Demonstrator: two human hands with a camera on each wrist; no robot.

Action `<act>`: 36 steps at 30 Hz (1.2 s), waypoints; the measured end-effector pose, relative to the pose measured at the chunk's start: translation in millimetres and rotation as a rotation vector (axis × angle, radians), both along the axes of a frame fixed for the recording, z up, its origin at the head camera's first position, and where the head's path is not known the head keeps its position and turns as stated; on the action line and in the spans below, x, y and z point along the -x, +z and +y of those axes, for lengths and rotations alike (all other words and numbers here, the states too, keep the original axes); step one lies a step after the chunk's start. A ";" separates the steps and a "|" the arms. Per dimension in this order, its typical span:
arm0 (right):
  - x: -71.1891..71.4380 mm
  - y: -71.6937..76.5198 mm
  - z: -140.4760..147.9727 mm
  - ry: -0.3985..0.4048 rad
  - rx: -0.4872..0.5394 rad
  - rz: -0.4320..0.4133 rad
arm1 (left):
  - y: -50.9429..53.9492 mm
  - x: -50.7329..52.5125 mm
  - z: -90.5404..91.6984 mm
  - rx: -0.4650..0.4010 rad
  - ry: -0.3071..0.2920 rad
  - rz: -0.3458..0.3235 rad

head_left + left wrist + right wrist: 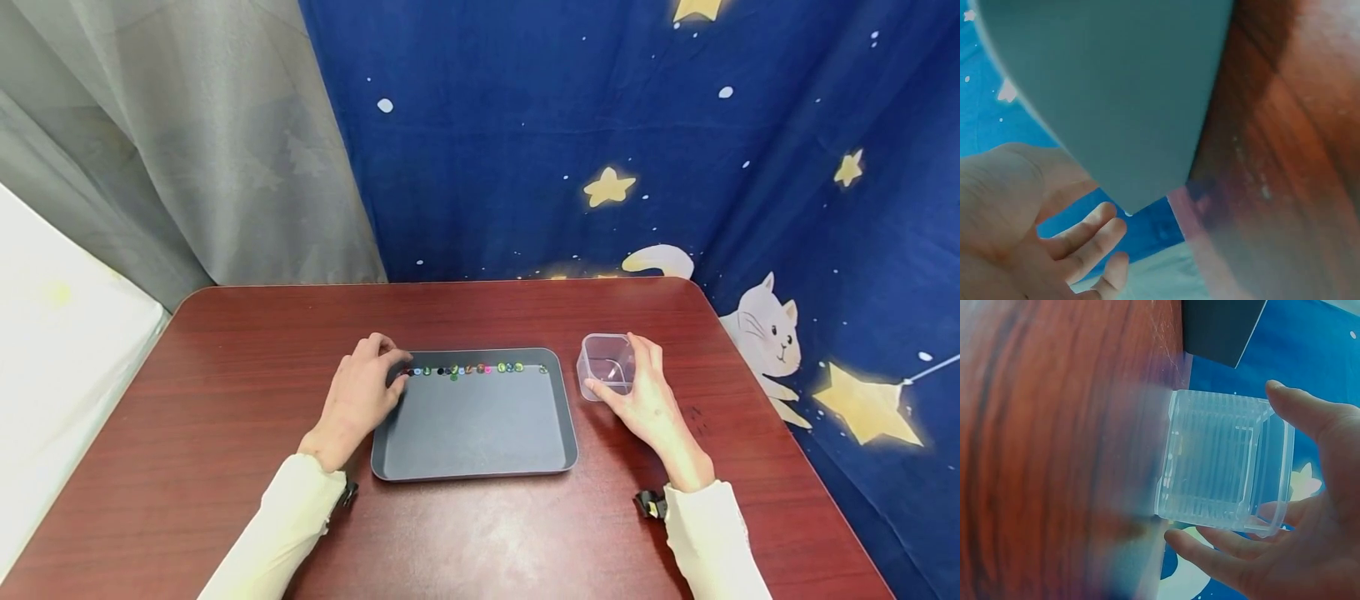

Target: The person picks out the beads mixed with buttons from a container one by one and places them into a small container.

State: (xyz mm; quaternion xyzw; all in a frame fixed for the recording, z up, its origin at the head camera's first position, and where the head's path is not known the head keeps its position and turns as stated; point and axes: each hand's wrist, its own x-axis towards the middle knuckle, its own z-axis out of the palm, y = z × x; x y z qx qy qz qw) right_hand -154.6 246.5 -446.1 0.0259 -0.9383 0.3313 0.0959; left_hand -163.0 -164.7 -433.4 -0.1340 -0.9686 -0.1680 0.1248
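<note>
Over at the tray's far left corner, there was the left hand, thumb dipped inside the rim and forefinger arched above it, tips a little apart around the left end of the row! Whether those fingers touched a bead, I couldn't tell; the left wrist view had the tray's corner right in the way, the other fingers lying loosely bent below. And what a row: the beads ran along the tray's far edge, dark, blue and green at the left end, orange, red and pink about the middle, more green to the right. One green bead sat just nearer than the line, and another lay off by itself near the far right corner. Across to the right, the clear box was upright just beyond the tray's right edge, and the right hand had it, thumb on the near side and fingers round the right side, gripping by the rim! Tray and box both sat short of the far edge of the bench, with the tray's long sides running roughly along that edge. Pale sleeves covered both forearms, and behind the bench hung a grey curtain at left and a starry blue curtain beside it.
</note>
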 end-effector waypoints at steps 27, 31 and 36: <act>1.7 -3.3 4.6 0.009 0.016 -0.025 | 22.9 25.6 9.4 0.012 -0.086 -0.261; 1.3 -4.5 4.6 0.007 0.021 -0.029 | 21.0 29.1 11.4 0.014 -0.064 -0.294; 1.2 -5.4 4.6 0.012 0.025 -0.025 | 18.6 31.8 11.6 0.020 -0.039 -0.326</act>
